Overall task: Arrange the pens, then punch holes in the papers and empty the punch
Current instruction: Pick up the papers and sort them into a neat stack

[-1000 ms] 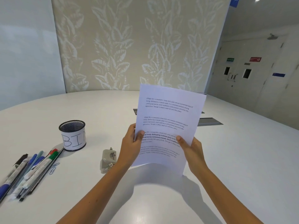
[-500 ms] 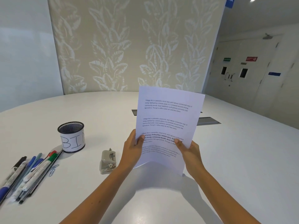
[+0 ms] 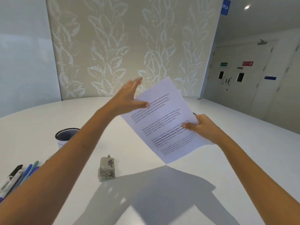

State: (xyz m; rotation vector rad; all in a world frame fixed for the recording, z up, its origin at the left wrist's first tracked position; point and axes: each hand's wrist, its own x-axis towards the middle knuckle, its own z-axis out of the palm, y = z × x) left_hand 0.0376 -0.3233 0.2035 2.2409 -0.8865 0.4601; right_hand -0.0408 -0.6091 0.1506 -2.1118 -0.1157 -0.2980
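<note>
While right hand point(image 3: 205, 127) pinches papers point(image 3: 164, 120), left hand point(image 3: 129, 96) spreads flat

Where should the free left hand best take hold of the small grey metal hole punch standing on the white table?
Probably across the two long flanks of the small grey metal hole punch, coming from above. It stands apart on the white table with its lever on top, both flanks bare. The left hand is open near the printed white paper sheets, which the right hand pinches.

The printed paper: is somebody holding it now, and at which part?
Yes. The right hand pinches the paper at its right edge, thumb on the printed face. The left hand is open at the top left corner and grips nothing.
</note>
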